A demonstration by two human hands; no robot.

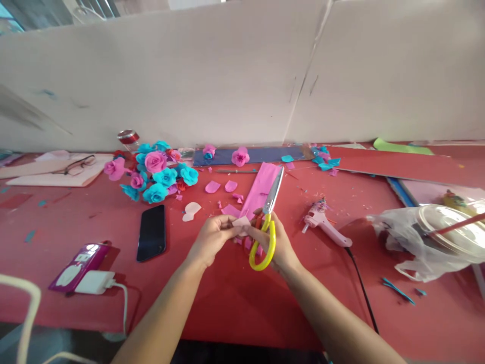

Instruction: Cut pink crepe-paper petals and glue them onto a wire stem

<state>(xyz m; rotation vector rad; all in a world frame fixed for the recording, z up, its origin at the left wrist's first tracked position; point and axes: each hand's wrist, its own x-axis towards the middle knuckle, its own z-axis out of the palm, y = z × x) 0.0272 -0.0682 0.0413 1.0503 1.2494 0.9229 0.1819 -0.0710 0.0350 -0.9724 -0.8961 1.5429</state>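
Note:
My left hand [212, 239] pinches a small pale pink paper piece [241, 222] between thumb and fingers. My right hand [279, 246] has its thumb and fingertips at the same piece. Scissors [268, 222] with yellow handles also sit in my right hand, blades pointing up and away; how the fingers pass through the loops is partly hidden. Just beyond my hands lies a strip of bright pink paper [262, 188]. Left of it are cut pink petals [212, 187] and a pale heart-shaped paper piece [191, 211].
A bunch of blue and pink paper flowers [156, 172] stands at the back left, near a phone [151, 232] and a power socket block [81, 265]. On the right are a glue gun [321, 222] with a black cord and a plastic bag [409, 242]. A white wall [189, 76] closes off the back.

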